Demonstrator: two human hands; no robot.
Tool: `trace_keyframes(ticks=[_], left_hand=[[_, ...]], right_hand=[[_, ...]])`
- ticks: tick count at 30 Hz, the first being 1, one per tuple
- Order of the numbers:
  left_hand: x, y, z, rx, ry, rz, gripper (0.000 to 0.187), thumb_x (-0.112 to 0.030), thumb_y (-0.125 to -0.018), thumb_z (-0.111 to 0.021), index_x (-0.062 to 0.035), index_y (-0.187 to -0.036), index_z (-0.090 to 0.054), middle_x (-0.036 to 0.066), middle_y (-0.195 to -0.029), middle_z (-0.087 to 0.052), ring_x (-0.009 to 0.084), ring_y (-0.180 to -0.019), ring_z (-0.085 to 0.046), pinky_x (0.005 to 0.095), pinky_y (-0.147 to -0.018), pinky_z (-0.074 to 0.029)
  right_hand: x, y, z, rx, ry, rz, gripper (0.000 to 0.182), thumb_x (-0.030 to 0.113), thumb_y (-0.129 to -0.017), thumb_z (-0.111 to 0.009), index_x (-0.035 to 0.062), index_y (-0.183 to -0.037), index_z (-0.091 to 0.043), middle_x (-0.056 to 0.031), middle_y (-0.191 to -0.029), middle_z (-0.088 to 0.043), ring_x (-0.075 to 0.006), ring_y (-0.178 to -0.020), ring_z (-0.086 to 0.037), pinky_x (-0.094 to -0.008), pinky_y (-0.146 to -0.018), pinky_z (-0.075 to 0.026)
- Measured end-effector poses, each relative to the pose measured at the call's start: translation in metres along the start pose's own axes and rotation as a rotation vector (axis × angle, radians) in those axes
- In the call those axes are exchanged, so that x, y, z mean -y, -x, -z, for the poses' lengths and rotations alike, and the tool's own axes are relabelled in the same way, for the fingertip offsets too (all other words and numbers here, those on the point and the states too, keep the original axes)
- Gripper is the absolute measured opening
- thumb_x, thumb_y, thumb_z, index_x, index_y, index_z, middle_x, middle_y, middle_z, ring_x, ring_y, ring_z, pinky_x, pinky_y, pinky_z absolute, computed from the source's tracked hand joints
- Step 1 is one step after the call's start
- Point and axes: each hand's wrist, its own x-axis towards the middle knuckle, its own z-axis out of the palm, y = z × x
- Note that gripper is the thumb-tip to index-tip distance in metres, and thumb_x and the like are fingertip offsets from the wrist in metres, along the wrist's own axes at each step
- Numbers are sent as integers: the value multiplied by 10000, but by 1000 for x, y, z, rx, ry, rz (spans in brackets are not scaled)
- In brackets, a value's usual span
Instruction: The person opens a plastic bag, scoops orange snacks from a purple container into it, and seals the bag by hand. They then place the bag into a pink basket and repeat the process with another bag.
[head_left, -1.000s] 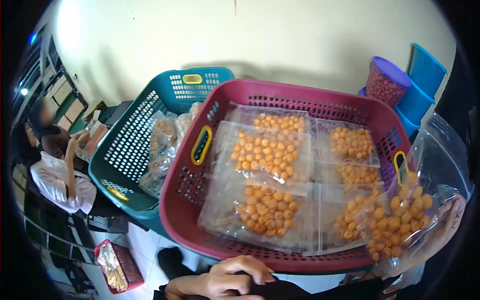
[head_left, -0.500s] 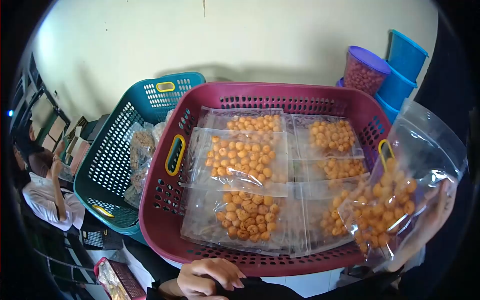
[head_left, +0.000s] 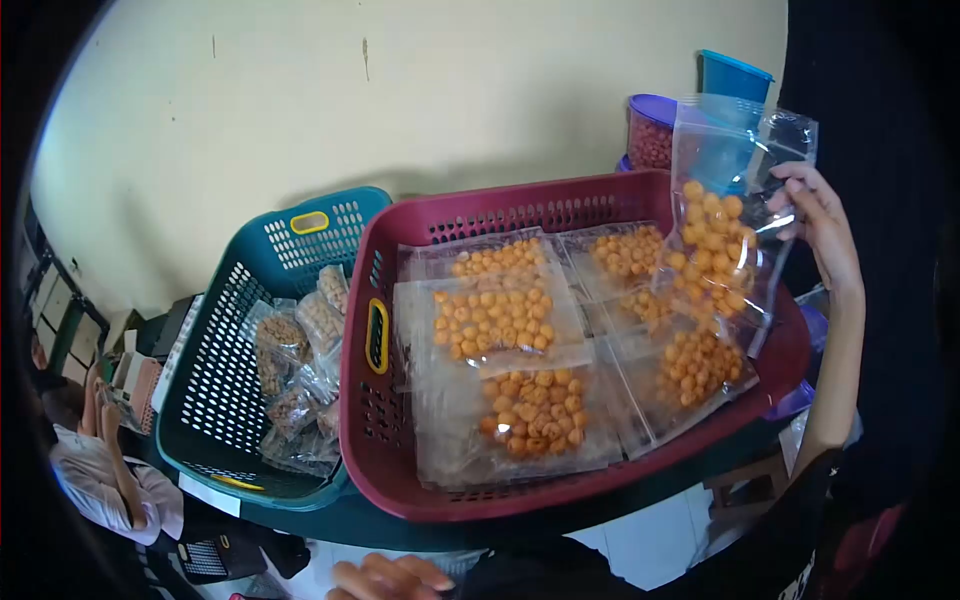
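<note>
My right hand [head_left: 815, 215] pinches the side edge of a clear plastic pouch [head_left: 715, 250] and holds it upright above the right end of a maroon basket [head_left: 480, 500]. Round orange snack balls fill the pouch's lower part. Beneath it, several similar flat pouches [head_left: 495, 320] of orange balls lie overlapped in two columns inside the basket. My left hand [head_left: 390, 577] is low at the bottom edge, in front of the basket and apart from it. Its fingers are loosely bent and slightly apart, with nothing seen in them; the rest is cut off by the frame.
A green basket [head_left: 215, 350] with bags of brownish snacks [head_left: 295, 400] stands left of the maroon one. Behind at right are a purple-lidded tub [head_left: 650, 135] and blue containers [head_left: 735, 75] against the wall. Another person [head_left: 110, 480] sits at far left.
My right hand has raised the pouch up and leftward, tilting it more upright. My left hand has dropped lower, away from the basket rim. The camera view has shifted and turned.
</note>
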Motion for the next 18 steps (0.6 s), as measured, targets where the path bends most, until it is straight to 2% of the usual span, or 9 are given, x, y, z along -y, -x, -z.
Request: trace_keyframes(ticks=[1,3,5,7,9,13,15,18], left_hand=[[-7,2,-3,-68,-12,-74,84,-121,-751,-578,-86,-757,-502,46,-844,-471,209,-791,-486,390,-700,-429],[-16,5,5,-36,24,-129,107,-123,-753,-578,-95,-810,-491,36,-907,-443,202,-843,-470,392,-732,-415],[-20,6,7,-50,14,-121,98,-127,-761,-569,-106,-815,-489,30,-912,-432,198,-857,-462,391,-744,-407],[-9,11,13,-58,-1,-149,100,-134,-761,-569,-104,-805,-485,37,-912,-428,200,-850,-459,388,-738,-401],[2,15,12,-147,38,-68,130,-158,-750,-581,-94,-799,-478,48,-911,-425,206,-841,-456,382,-729,-392],[25,27,-2,-238,-95,-9,161,-186,-753,-562,-65,-783,-460,80,-871,-431,213,-774,-463,376,-698,-399],[33,30,-14,-231,-184,-1,166,-192,-760,-547,-59,-778,-449,90,-847,-430,212,-747,-463,374,-691,-403],[59,36,-40,-327,-261,30,173,-193,-759,-542,-55,-767,-438,92,-834,-424,207,-743,-458,369,-694,-403]], right_hand=[[4,0,-1,43,33,-33,189,186,-842,-400,69,-951,-501,3,-693,-524,-40,-609,-494,-159,-508,-385],[11,-4,0,170,121,-72,178,158,-840,-383,77,-948,-499,-7,-741,-547,-60,-660,-519,-175,-556,-406],[18,-8,-9,110,174,-94,163,138,-837,-372,59,-895,-501,-4,-696,-522,-62,-624,-496,-175,-548,-397],[7,-25,-3,139,194,-61,157,130,-834,-362,53,-860,-496,0,-669,-500,-59,-600,-475,-180,-541,-392],[-1,-44,-4,162,164,-5,153,80,-800,-323,47,-769,-470,4,-608,-439,-60,-546,-416,-198,-505,-365],[-11,-83,-19,297,202,77,152,28,-729,-304,46,-704,-453,-16,-576,-439,-89,-506,-408,-220,-464,-336],[-21,-105,-35,431,296,140,147,53,-734,-317,59,-669,-449,1,-558,-421,-81,-498,-419,-208,-470,-342],[-45,-145,-74,700,430,170,126,50,-681,-347,28,-647,-467,-37,-546,-445,-113,-492,-435,-247,-457,-356]])
